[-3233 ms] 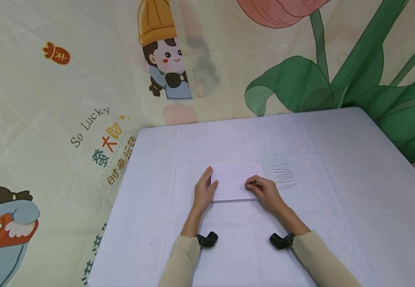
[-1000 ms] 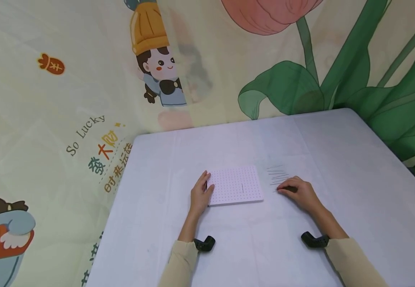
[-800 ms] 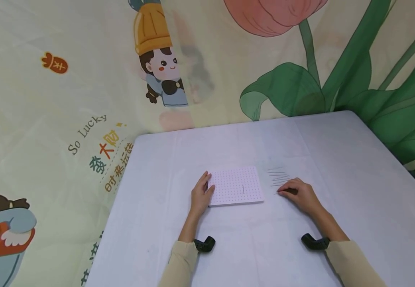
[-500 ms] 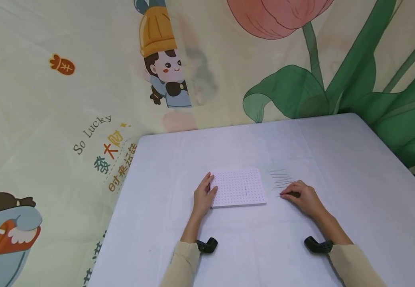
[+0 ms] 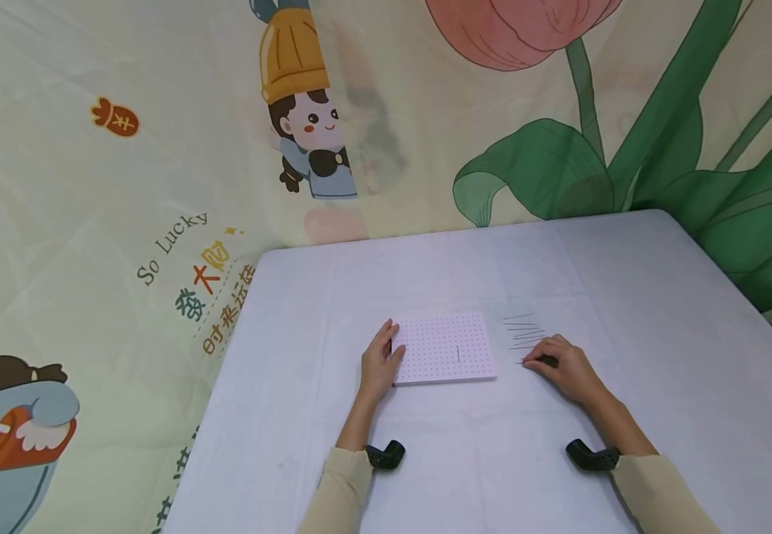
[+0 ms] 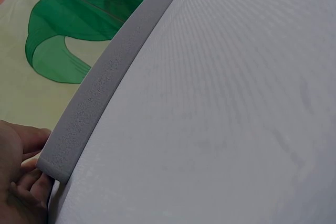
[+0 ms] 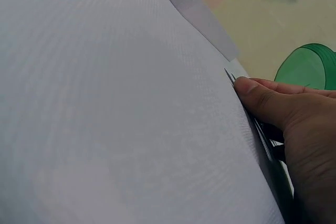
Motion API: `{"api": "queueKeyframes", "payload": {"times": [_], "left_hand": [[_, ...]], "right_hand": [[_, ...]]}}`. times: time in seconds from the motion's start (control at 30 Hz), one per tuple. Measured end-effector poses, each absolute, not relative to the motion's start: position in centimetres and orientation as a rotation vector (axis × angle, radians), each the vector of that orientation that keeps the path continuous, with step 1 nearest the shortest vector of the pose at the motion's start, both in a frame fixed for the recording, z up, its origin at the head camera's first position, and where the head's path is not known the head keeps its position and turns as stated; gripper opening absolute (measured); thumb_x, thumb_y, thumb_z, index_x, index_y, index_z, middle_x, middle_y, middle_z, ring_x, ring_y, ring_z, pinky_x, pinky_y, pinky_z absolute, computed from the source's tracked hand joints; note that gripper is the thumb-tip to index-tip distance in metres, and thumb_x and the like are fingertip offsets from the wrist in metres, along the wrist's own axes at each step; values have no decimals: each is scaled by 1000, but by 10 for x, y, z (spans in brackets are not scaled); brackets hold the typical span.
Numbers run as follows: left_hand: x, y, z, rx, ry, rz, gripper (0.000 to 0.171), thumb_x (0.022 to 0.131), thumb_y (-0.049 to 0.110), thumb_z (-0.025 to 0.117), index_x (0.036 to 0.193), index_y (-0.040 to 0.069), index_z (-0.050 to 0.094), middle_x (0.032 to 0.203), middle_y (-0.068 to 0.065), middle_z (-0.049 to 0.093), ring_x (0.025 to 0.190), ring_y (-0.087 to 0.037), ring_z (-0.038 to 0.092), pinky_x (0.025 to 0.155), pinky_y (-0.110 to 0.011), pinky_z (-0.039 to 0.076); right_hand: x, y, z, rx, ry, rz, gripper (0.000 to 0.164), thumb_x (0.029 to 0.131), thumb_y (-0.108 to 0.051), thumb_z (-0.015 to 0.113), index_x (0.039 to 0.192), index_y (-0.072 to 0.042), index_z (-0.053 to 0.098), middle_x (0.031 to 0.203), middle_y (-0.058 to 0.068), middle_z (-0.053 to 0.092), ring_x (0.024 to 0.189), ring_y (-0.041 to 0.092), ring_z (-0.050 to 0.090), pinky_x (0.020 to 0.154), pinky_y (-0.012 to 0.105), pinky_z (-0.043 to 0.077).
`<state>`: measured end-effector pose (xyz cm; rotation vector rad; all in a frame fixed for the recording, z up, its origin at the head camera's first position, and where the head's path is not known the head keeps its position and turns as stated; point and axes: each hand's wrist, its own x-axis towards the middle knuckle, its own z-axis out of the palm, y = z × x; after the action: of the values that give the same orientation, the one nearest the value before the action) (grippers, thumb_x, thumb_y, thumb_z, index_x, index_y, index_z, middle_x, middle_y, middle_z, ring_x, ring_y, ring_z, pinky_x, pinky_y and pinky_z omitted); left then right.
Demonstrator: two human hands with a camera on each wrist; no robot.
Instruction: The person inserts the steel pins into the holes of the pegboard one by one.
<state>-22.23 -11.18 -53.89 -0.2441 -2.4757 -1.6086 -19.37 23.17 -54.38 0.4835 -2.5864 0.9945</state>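
Note:
A pale lilac board (image 5: 435, 345) with rows of small dot-like holes lies flat on the white table. One thin dark needle (image 5: 458, 354) stands in its right half. My left hand (image 5: 379, 363) grips the board's left end, thumb over the near side and fingers along the edge; in the left wrist view the fingers curl against the board's end. Right of the board, my right hand (image 5: 562, 367) is low at the tabletop, pinching a thin dark needle (image 7: 229, 74) between thumb and fingertip, its tip jutting out toward the board.
Several more thin needles (image 5: 522, 330) lie in a loose row just beyond my right fingertips. A white cloth covers the table (image 5: 319, 445). Behind its far edge hangs a printed backdrop (image 5: 412, 148). A black camera sits on each wrist.
My right hand has moved from over the board to the needles at its right and now pinches one. The needle standing in the board has come into sight. My left hand stays at the board.

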Motion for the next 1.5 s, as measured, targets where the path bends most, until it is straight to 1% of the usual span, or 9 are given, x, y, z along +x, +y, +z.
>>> {"api": "queueKeyframes", "payload": {"times": [0.27, 0.43, 0.6, 0.7, 0.83, 0.97, 1.1, 1.27, 1.5], "left_hand": [[-223, -112, -538, -225, -2486, -1602, 43, 85, 6, 58, 127, 4, 48, 142, -7, 36, 128, -19, 36, 102, -25, 35], [-223, -112, -537, -223, -2501, -1595, 43, 86, 7, 58, 128, 4, 48, 142, -7, 35, 128, -19, 36, 102, -25, 35], [-223, -112, -536, -206, -2501, -1597, 43, 85, 7, 58, 127, 4, 49, 142, -5, 36, 128, -17, 36, 102, -25, 35], [-223, -112, -536, -198, -2504, -1601, 43, 85, 7, 58, 127, 4, 49, 142, -3, 36, 128, -16, 36, 102, -24, 35], [-224, -112, -537, -201, -2512, -1605, 43, 86, 8, 58, 128, 4, 48, 142, -3, 35, 128, -16, 35, 102, -25, 34], [-223, -111, -537, -204, -2517, -1606, 44, 86, 9, 57, 128, 4, 48, 143, -4, 34, 129, -16, 34, 102, -25, 34], [-224, -112, -537, -210, -2513, -1601, 44, 86, 9, 57, 128, 4, 48, 143, -5, 34, 129, -17, 34, 102, -26, 35], [-223, -113, -537, -222, -2491, -1610, 43, 85, 7, 58, 127, 3, 48, 142, -7, 35, 128, -19, 35, 102, -26, 35], [-223, -112, -540, -243, -2475, -1621, 43, 85, 6, 58, 127, 2, 49, 141, -9, 36, 127, -21, 36, 101, -26, 36]], "right_hand": [[-194, 231, -545, 484, -2597, 948, 10, 72, -13, 73, 77, -17, 66, 83, -5, 61, 81, 8, 46, 71, 22, 41], [-193, 232, -543, 452, -2563, 1006, 6, 77, -19, 69, 81, -17, 66, 83, -5, 61, 80, 5, 45, 68, 18, 40], [-193, 226, -537, 422, -2502, 1181, 5, 81, -16, 65, 85, -14, 63, 83, -4, 60, 77, 2, 47, 64, 11, 41], [-196, 217, -533, 373, -2465, 1332, 8, 85, -17, 60, 89, -10, 61, 85, 0, 60, 76, 3, 49, 65, 9, 42], [-202, 202, -528, 299, -2394, 1512, 15, 88, -19, 56, 93, -5, 58, 83, 3, 58, 73, 6, 50, 61, 11, 45], [-206, 185, -515, 299, -2316, 1633, 12, 89, -10, 54, 96, 0, 55, 81, 10, 58, 69, 14, 54, 57, 20, 51], [-212, 167, -509, 353, -2282, 1672, 11, 88, -6, 53, 97, 2, 54, 82, 13, 59, 71, 17, 57, 61, 28, 54], [-220, 146, -522, 443, -2187, 1777, 13, 87, -10, 57, 94, 0, 54, 82, 13, 60, 73, 12, 61, 65, 25, 55], [-216, 123, -519, 520, -2145, 1868, 8, 84, -1, 58, 90, 4, 58, 81, 16, 62, 76, 14, 63, 67, 20, 55]]}}
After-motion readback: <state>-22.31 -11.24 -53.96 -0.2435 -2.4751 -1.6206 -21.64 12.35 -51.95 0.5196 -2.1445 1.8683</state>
